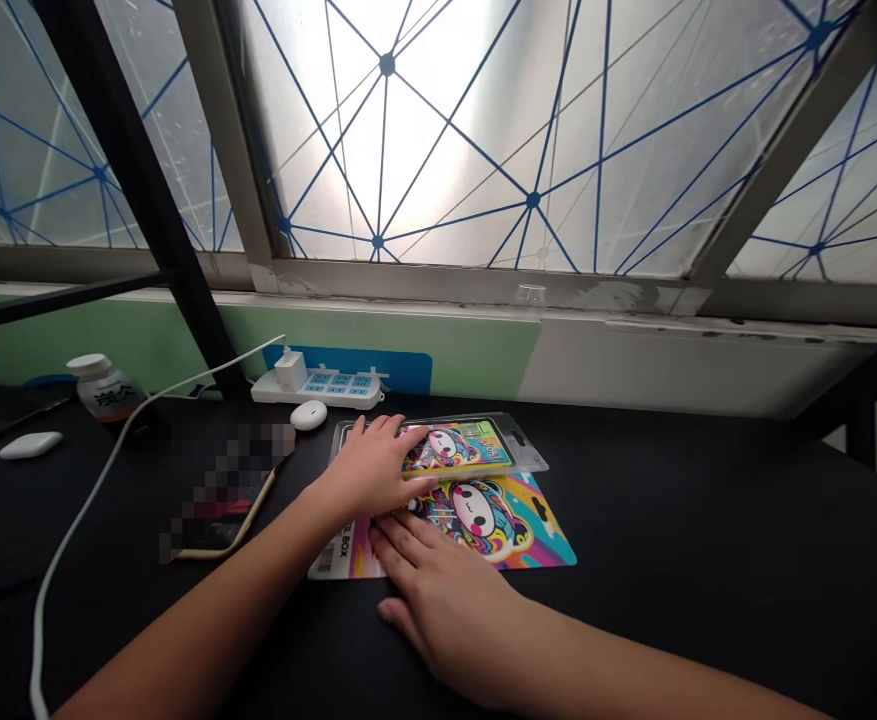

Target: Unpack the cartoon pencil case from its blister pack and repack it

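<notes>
Your left hand (370, 475) lies across the clear plastic retail pack (460, 447), fingers loosely spread, grip unclear, seemingly steadying it beside the far edge of the printed cartoon card (498, 525) on the tabletop (670, 520), while your right hand (445, 600) lies open, pinning the card flat.

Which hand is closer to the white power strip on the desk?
Left. The left hand rests on the clear plastic package, short of the power strip and not touching it. The right hand lies farther away, on the colourful printed card, nearer the person.
</notes>
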{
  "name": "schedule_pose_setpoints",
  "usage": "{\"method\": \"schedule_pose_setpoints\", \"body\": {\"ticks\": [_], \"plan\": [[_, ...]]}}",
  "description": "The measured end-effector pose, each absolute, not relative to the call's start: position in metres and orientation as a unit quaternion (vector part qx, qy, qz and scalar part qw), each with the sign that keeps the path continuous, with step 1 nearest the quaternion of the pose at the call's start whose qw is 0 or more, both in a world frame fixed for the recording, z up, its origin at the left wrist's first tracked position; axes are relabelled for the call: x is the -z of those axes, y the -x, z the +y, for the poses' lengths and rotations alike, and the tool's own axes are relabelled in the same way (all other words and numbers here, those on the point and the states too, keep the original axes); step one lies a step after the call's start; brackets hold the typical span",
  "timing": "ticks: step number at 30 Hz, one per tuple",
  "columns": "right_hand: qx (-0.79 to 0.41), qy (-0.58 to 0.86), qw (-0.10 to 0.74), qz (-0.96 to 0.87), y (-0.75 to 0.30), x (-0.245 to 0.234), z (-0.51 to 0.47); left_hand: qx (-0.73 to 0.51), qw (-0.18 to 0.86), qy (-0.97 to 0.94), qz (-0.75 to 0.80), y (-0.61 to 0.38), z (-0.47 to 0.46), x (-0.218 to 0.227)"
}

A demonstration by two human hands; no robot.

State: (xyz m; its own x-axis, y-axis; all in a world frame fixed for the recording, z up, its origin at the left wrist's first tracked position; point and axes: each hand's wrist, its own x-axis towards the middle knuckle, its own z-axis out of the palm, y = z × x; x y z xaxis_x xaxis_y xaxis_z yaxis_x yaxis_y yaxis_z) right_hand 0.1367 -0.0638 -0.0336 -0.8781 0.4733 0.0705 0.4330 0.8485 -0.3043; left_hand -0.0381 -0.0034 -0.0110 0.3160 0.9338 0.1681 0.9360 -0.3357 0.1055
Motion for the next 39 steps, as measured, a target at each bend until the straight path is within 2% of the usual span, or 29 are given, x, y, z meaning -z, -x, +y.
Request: {"method": "schedule_pose_setpoints", "body": {"ticks": [7, 12, 15, 17, 20, 27, 31, 39], "plan": [[-0.157, 0.232, 0.107, -0.954, -0.136, 0.033, -0.055, 0.094, -0.01, 0.821, -0.562, 0.043, -0.008, 0.011], [-0.043, 0.176, 0.193, -0.964, -0.144, 0.014, -0.043, 0.096, -0.056, 0.817, -0.565, 0.046, -0.009, 0.011], [0.012, 0.281, 0.218, -0.935, -0.165, -0.004, -0.006, 0.112, -0.07, 0.816, -0.563, 0.047, -0.008, 0.011], [-0.009, 0.368, 0.15, -0.918, -0.185, -0.011, 0.028, 0.121, -0.066, 0.817, -0.56, 0.048, -0.007, 0.011], [-0.082, 0.386, 0.075, -0.916, -0.208, -0.012, 0.068, 0.122, -0.062, 0.818, -0.559, 0.049, -0.006, 0.012], [-0.124, 0.383, 0.044, -0.914, -0.21, -0.019, 0.084, 0.15, -0.003, 0.828, -0.54, 0.046, -0.006, 0.012], [-0.097, 0.387, 0.085, -0.913, -0.208, -0.019, 0.077, 0.177, 0.03, 0.822, -0.54, 0.045, -0.009, 0.005], [-0.007, 0.377, 0.232, -0.897, -0.215, 0.004, 0.043, 0.204, 0.068, 0.823, -0.526, 0.067, -0.003, -0.007]]}}
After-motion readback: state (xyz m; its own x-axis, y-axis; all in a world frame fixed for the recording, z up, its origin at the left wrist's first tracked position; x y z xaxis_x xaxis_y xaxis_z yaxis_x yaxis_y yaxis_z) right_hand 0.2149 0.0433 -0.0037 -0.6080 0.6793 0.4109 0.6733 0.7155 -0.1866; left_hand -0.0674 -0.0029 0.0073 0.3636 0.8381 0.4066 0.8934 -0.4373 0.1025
